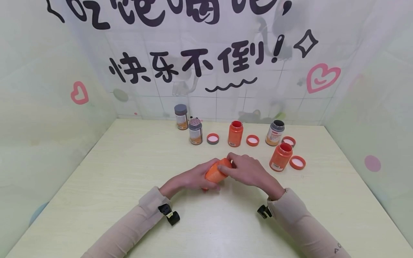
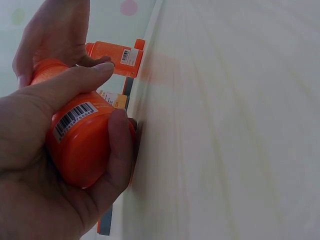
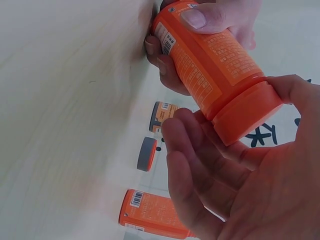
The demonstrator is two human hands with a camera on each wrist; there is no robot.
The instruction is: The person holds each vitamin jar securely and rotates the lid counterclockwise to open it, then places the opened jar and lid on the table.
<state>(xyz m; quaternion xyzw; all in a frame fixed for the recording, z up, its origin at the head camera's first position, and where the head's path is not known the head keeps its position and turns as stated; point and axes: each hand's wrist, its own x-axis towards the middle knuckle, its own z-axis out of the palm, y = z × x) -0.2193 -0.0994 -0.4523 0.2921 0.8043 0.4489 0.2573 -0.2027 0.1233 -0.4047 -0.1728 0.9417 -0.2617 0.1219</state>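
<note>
Over the middle of the table, an orange plastic bottle (image 1: pixel 214 174) is held tilted between both hands. My left hand (image 1: pixel 195 177) grips its body, thumb on one side and fingers on the other; the left wrist view shows its barcode and rounded base. At the upper end my right hand (image 1: pixel 247 170) pinches the orange screw cap (image 3: pixel 250 112) with thumb and index finger. In the right wrist view the cap sits on the bottle, and the other right fingers (image 3: pixel 182 185) are bent beside it. Printed label text faces the right wrist camera.
Along the back stand a capped grey bottle (image 1: pixel 181 117), a grey bottle with a patterned top (image 1: pixel 195 132), an uncapped orange bottle (image 1: pixel 235 135) and an uncapped grey one (image 1: pixel 274 134). Another uncapped orange bottle (image 1: pixel 279 157) stands nearer my right hand. Loose caps (image 1: pixel 297 162) lie beside them.
</note>
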